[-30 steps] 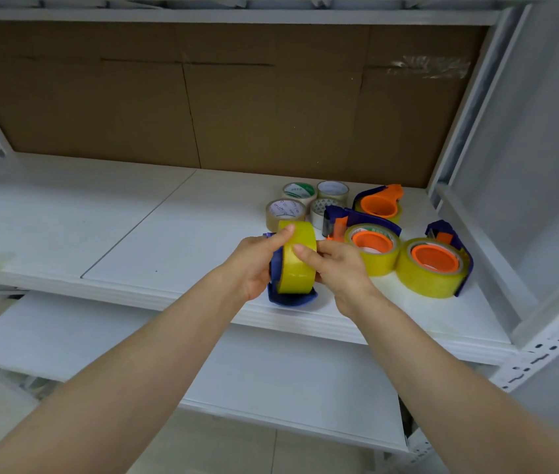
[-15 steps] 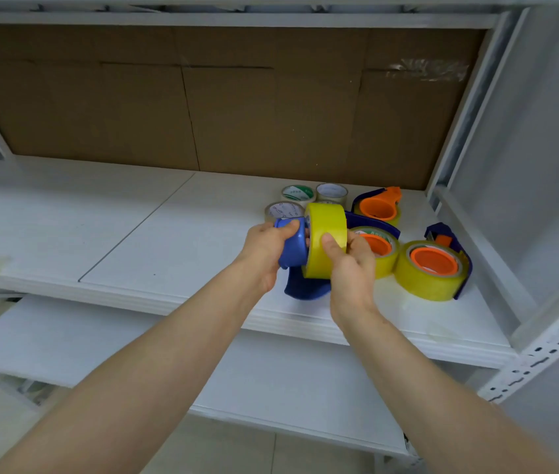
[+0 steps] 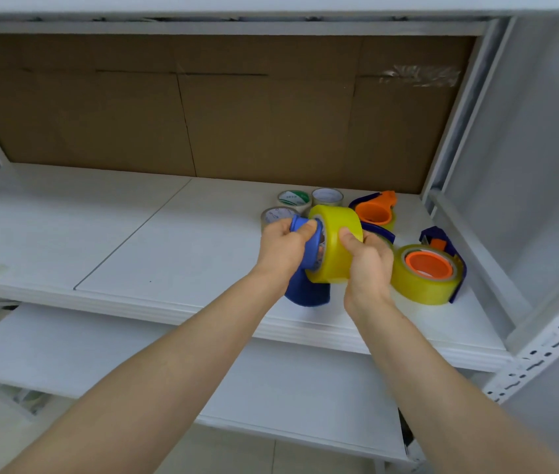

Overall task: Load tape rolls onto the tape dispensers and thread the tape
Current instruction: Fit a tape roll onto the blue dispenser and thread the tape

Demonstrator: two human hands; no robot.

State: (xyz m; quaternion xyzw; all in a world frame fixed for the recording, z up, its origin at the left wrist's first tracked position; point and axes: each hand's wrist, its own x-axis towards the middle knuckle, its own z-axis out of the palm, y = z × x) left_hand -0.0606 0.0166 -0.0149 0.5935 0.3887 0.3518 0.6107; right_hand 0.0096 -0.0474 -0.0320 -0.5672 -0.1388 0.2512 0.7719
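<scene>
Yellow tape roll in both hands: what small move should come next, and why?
Probably push the yellow tape roll sideways with the right hand, fully onto the hub of the blue dispenser, while the left hand braces it. The roll's core sits against the hub but looks only partly seated.

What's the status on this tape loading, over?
Left hand grips blue dispenser. Right hand grips yellow tape roll, pressed at the hub, seating unclear. Loaded dispenser close beside right hand, not blocking.

middle dispenser [image 3: 379, 234] mostly hidden behind yellow roll [image 3: 336, 249], small rolls [image 3: 293, 199] print illegible
</scene>
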